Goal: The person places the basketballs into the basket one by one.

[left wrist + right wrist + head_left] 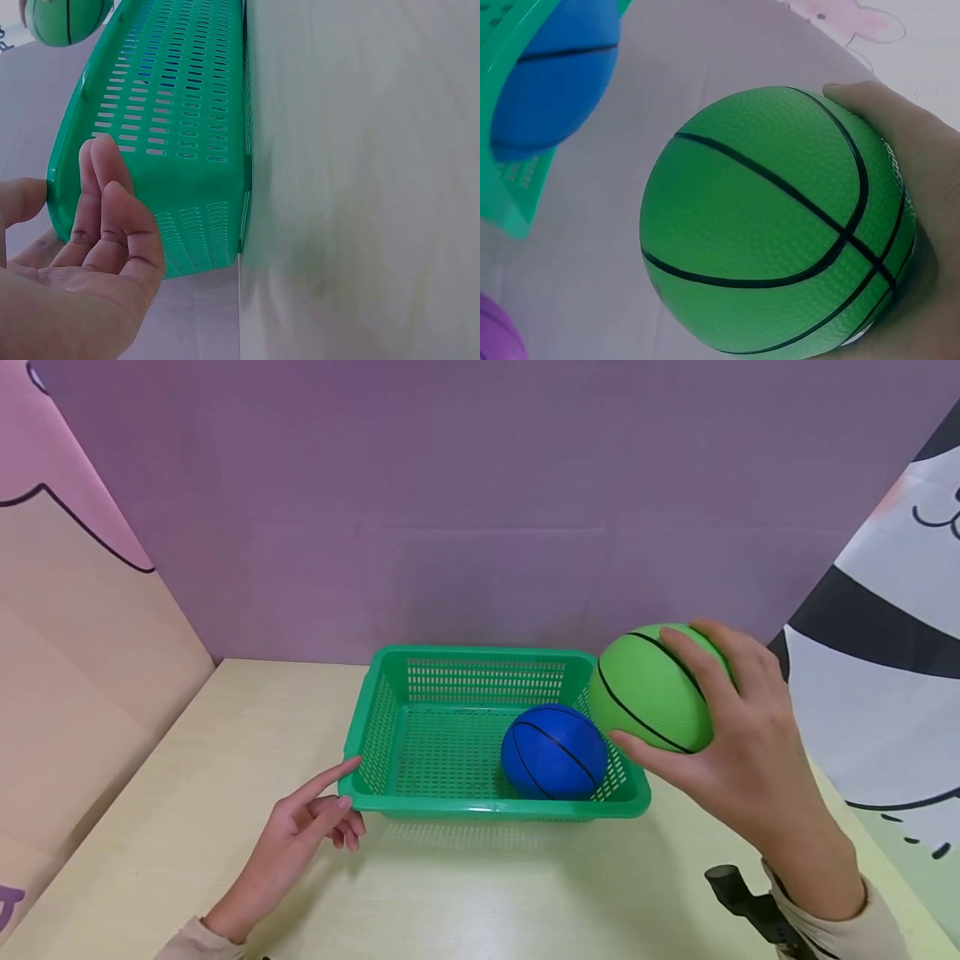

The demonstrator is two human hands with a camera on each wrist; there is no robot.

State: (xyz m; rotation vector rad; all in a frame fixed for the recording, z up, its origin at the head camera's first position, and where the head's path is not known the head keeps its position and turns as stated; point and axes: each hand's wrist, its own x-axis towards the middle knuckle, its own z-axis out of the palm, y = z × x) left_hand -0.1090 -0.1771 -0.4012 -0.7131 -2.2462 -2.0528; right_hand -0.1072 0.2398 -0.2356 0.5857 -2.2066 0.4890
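Observation:
A green plastic basket (480,808) with slotted walls stands on the table, and a blue mini basketball (553,752) lies in its right part. My right hand (757,743) grips a light green mini basketball (648,693), thumb and fingers spread around it. This ball is held up beside the basket's right end, overlapping the rim in the head view. At the front left corner my left hand (296,835) holds the basket's rim between thumb and fingers. The left wrist view shows the thumb at the rim (64,161) and the other fingers against the outer wall.
Under everything is a pale wooden table (187,777). A purple wall (480,510) rises behind it, with printed cartoon panels on both sides. Part of a purple ball (496,334) shows in the right wrist view's lower left. A black wrist mount (750,902) sits by the right sleeve.

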